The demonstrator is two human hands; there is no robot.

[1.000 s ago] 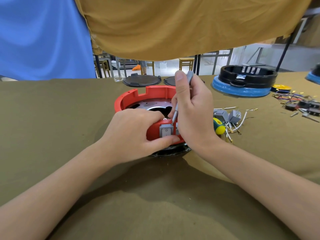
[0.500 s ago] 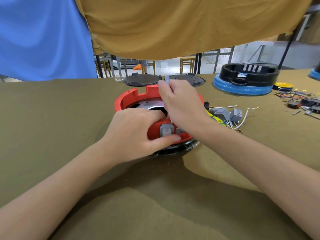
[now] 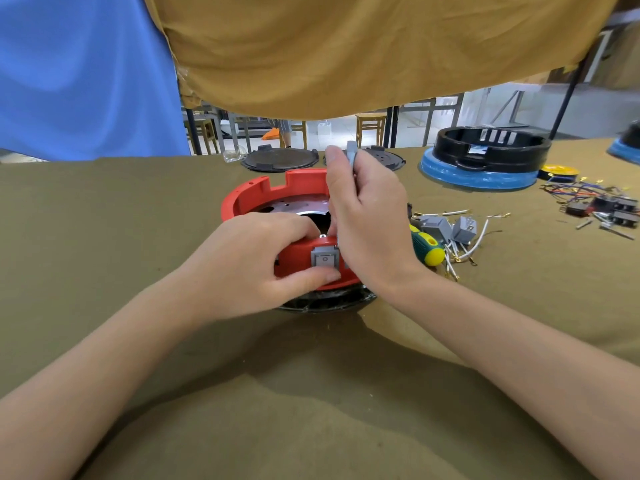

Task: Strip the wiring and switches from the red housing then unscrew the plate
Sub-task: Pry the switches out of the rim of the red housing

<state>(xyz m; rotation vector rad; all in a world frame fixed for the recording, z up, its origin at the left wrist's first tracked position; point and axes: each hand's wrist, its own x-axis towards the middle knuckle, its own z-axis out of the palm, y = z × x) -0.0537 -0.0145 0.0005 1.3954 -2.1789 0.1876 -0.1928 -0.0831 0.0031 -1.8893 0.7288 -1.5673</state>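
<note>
The round red housing (image 3: 256, 192) sits at the table's middle on a black base, with a silvery metal plate (image 3: 294, 206) showing inside it. A grey rocker switch (image 3: 325, 260) is set in its near wall. My left hand (image 3: 256, 261) grips that near wall, thumb just under the switch and fingers over the rim. My right hand (image 3: 367, 220) holds a slim grey tool (image 3: 351, 152) upright, its upper end sticking out above my fingers and its lower end hidden behind the hand at the rim by the switch.
A green-and-yellow screwdriver (image 3: 427, 245) lies right of the housing beside loose grey switches with white wires (image 3: 450, 230). Further right lie coloured wires and dark parts (image 3: 599, 202). A black housing on a blue ring (image 3: 485, 157) and two black lids (image 3: 278, 160) stand at the back.
My right hand has stayed over the housing rim and shifted the grey tool slightly, raising it a little above the fingers. The left hand keeps its grip on the wall.
</note>
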